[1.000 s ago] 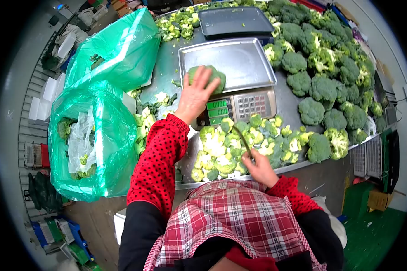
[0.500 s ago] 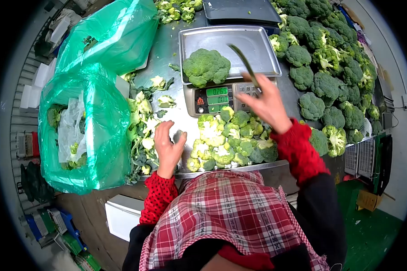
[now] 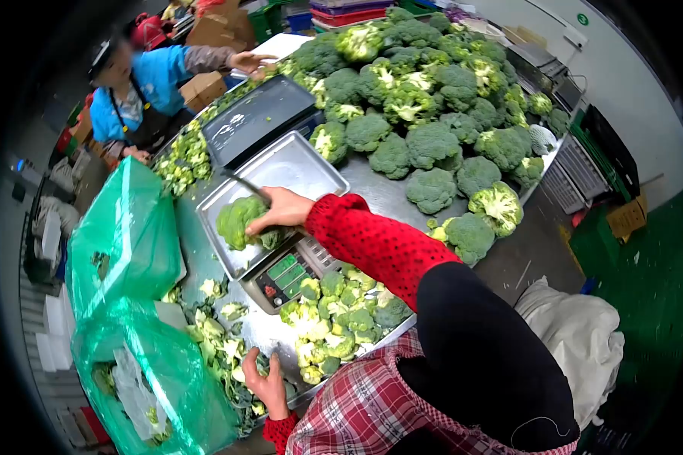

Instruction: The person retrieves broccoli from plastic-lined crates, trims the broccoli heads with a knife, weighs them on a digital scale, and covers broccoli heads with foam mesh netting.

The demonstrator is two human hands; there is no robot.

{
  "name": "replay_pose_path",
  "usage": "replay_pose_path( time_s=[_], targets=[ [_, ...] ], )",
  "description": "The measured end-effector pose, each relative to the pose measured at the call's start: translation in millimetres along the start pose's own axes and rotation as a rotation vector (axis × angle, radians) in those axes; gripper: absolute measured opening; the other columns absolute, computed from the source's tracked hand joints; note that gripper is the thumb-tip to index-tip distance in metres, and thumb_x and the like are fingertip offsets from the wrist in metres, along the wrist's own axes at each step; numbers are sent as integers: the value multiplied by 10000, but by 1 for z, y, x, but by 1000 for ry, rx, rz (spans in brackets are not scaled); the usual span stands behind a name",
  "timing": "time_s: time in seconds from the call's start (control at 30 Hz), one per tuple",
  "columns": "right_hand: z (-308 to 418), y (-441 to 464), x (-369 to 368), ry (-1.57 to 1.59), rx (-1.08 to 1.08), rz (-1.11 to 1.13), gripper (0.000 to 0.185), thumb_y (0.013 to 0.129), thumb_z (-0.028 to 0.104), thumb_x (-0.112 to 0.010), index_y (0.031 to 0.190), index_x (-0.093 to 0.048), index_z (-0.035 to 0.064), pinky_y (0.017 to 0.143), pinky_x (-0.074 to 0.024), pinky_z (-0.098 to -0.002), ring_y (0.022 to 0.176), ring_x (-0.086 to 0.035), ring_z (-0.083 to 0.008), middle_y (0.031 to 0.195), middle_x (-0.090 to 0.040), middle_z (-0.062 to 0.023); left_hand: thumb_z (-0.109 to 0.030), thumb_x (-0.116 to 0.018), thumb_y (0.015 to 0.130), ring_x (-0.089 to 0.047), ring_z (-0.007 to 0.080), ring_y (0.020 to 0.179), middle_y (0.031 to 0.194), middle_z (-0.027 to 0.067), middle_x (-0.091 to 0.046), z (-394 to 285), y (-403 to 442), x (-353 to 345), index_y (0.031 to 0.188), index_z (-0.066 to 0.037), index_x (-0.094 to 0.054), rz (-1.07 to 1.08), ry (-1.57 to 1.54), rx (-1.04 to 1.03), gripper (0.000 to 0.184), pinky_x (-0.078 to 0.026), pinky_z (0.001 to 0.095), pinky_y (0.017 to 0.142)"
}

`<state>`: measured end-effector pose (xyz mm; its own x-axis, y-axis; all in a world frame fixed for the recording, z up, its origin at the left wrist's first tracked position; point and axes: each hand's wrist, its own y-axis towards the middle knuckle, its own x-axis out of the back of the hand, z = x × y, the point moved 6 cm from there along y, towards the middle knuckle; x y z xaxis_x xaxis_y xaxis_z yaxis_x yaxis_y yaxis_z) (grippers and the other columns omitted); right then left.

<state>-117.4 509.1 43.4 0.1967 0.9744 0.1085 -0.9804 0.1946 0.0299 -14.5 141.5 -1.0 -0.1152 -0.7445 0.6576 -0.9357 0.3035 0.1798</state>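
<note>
My right hand (image 3: 284,209) reaches over the scale tray (image 3: 311,163), its fingers around a broccoli head (image 3: 239,220). A knife (image 3: 244,184) is held in the same hand, its blade pointing out to the left. Whether the head is raised off the tray cannot be made out. Below the tray is the scale's display panel (image 3: 287,274), partly lit green. My left hand (image 3: 265,385) is near the table edge, fingers apart and holding nothing I can see. It is between the leafy trimmings (image 3: 212,341) and a pile of cut broccoli florets (image 3: 338,318).
Broccoli heads (image 3: 432,144) are heaped at the far right. Two green-lined bins (image 3: 193,379) stand at left. A dark second scale (image 3: 258,121) sits beyond the tray. Across the table, a person in blue (image 3: 159,68) reaches toward the heap. A white sack (image 3: 569,334) lies at right.
The view has swung right, bringing in the person across the table. My right hand has moved from above the scale's keys onto the broccoli head, still with the knife. My left hand stays by the trimmings.
</note>
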Motion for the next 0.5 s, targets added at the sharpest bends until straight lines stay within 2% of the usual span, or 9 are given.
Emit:
replay_pose_path(
  time_s=[0.03,0.07,0.1,0.2,0.3,0.37,0.4,0.47,0.5],
  targets=[
    [21,-43,15,275,-219,13,617,747,221,-806,1254,-513,25,441,-430,-242,494,-508,-90,760,-630,-63,-69,-730,778,-570,320,1028,1089,163,-607,-1,2,-3,1083,31,-607,20,0,-13,344,-431,403,930],
    [16,-70,31,466,-222,-117,612,784,237,-774,1286,-491,30,347,-296,-207,392,-379,-41,678,-597,-14,-63,-726,778,-570,317,1027,1089,161,-606,-1,1,-4,1082,37,-605,22,-24,5,343,-430,399,933],
    [15,-101,52,575,-248,-303,604,799,262,-759,1302,-501,50,356,-342,-204,400,-410,-47,695,-612,-19,-79,-712,800,-566,229,970,1072,101,-636,0,0,-3,1103,19,-624,17,-5,-20,330,-429,344,864],
    [26,-190,141,402,-143,-631,495,813,274,-730,1233,-556,78,397,-445,-204,430,-479,-63,775,-644,-28,-85,-711,803,-563,229,963,1073,101,-635,8,-4,0,1107,19,-622,25,21,0,334,-428,347,856],
    [4,-261,236,156,-89,-1211,611,765,366,-792,1209,-536,35,360,-399,-241,404,-450,-80,703,-569,-23,-93,-717,801,-569,233,975,1076,110,-633,9,0,-2,1106,13,-625,24,4,32,336,-436,351,865],
    [-15,-294,280,-21,-252,-1521,675,736,405,-817,1203,-498,37,387,-418,-285,447,-491,-142,664,-519,-25,-76,-751,743,-578,327,1022,1076,169,-615,8,5,-11,1073,19,-611,72,-10,-53,371,-446,411,912],
    [-30,-306,298,-121,-341,-1592,679,746,421,-808,1207,-496,32,424,-445,-330,518,-532,-191,650,-511,-34,-86,-756,736,-579,342,1023,1074,177,-618,-6,7,-15,1062,12,-611,85,-33,-153,370,-450,418,911],
    [-11,-297,252,367,-499,-1353,625,761,397,-785,1208,-516,54,677,-504,-499,762,-588,-283,871,-577,-108,-108,-756,725,-568,384,1046,1091,196,-609,-10,20,-11,1048,-4,-611,-15,48,-326,369,-451,440,919],
    [-29,-296,265,258,-444,-1264,576,785,351,-763,1203,-532,29,702,-516,-477,796,-601,-276,929,-590,-119,-168,-771,749,-573,367,1054,1098,186,-610,-20,23,0,1059,-15,-615,-94,99,-430,379,-467,432,899]
  ],
)
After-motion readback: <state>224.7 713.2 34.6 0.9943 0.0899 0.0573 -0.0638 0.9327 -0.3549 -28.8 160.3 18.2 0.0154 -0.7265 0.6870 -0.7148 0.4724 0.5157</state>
